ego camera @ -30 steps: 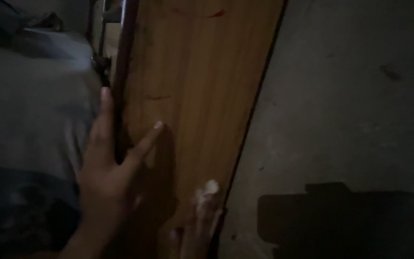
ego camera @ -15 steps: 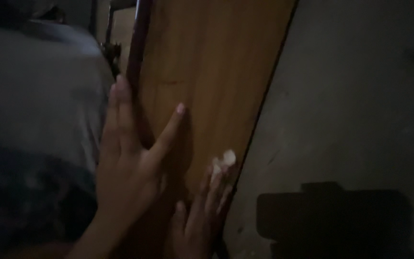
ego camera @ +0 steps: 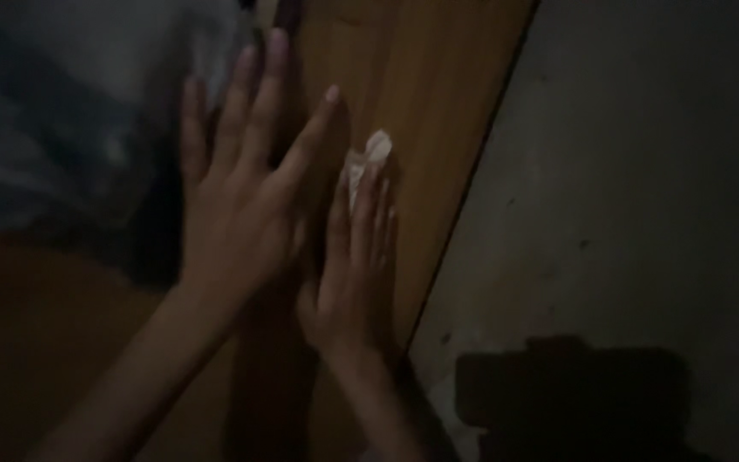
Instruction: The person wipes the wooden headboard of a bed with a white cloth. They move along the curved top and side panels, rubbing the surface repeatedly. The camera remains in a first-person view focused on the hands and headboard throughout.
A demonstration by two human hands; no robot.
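Note:
A brown wooden board (ego camera: 425, 103) stands upright, leaning slightly, in dim light. My left hand (ego camera: 241, 197) lies flat against its left part, fingers spread, fingertips near the board's dark left edge. My right hand (ego camera: 357, 257) presses a small white wad of cloth or paper (ego camera: 368, 158) against the wood under its fingertips, just right of the left hand's index finger.
A grey plaster wall (ego camera: 643, 188) fills the right side, with a dark blocky shadow (ego camera: 575, 398) low on it. Bluish-grey fabric (ego camera: 62, 111) lies to the left of the board. The lower left is dark.
Both hands appear higher and larger in view as the camera drew closer. The right hand with the white wad has slid up the board, nearer the left hand's index finger.

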